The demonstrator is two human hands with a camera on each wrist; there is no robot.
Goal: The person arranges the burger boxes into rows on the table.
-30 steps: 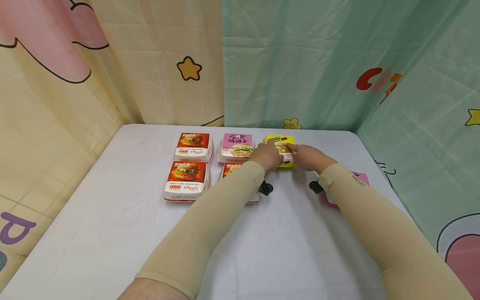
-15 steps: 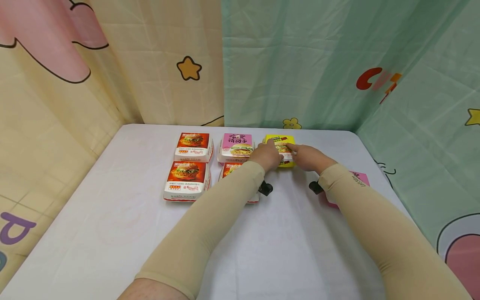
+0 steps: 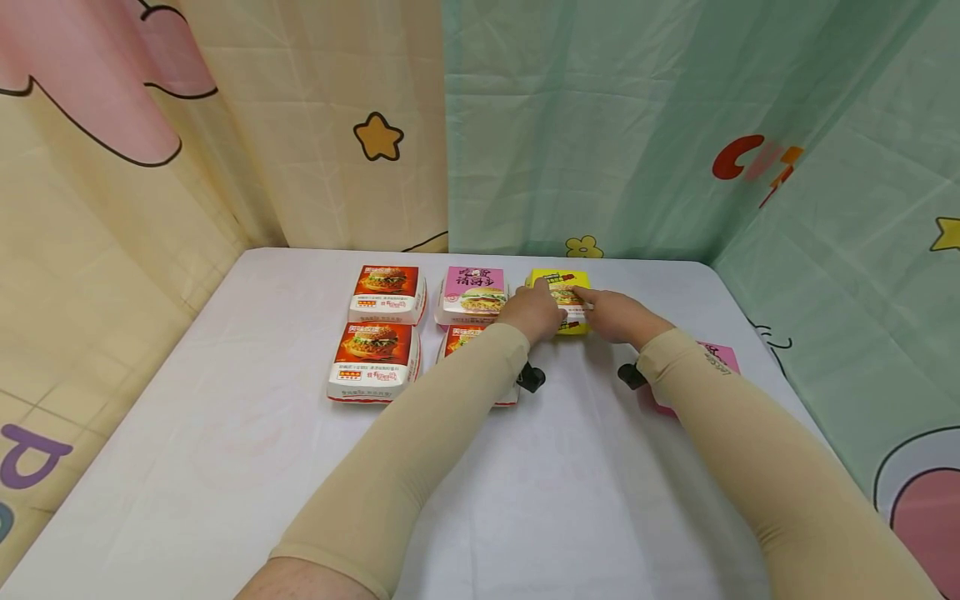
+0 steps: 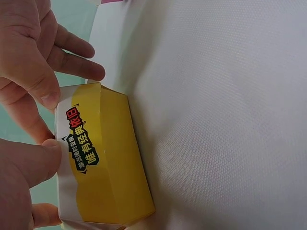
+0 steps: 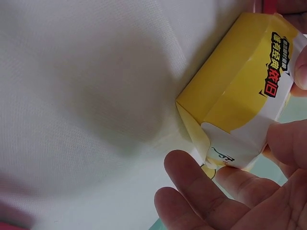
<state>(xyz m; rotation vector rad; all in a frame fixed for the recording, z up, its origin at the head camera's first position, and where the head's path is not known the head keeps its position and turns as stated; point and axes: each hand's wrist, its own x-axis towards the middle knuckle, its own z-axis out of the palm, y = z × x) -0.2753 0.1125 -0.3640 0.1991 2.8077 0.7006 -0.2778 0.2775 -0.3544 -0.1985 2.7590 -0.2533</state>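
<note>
A yellow-and-white burger box [image 3: 564, 292] stands at the table's back, with both hands on it. My left hand [image 3: 532, 312] grips its left part; in the left wrist view the left thumb [image 4: 45, 155] lies at the box's upper near edge. My right hand [image 3: 621, 315] holds the right part, thumb [image 5: 285, 139] on the upper edge and another finger behind. Two other right fingers [image 5: 192, 182] stick out beside the box's right end, where a white side flap [image 5: 230, 148] shows. The hands cover much of the lid.
A pink-and-white burger box [image 3: 474, 292] stands just left of the yellow one. Red-and-white boxes [image 3: 375, 358] stand farther left, one partly behind the left forearm. Another pink box [image 3: 722, 355] is mostly hidden by the right sleeve [image 3: 735, 408]. Curtains enclose the white table [image 3: 225, 467].
</note>
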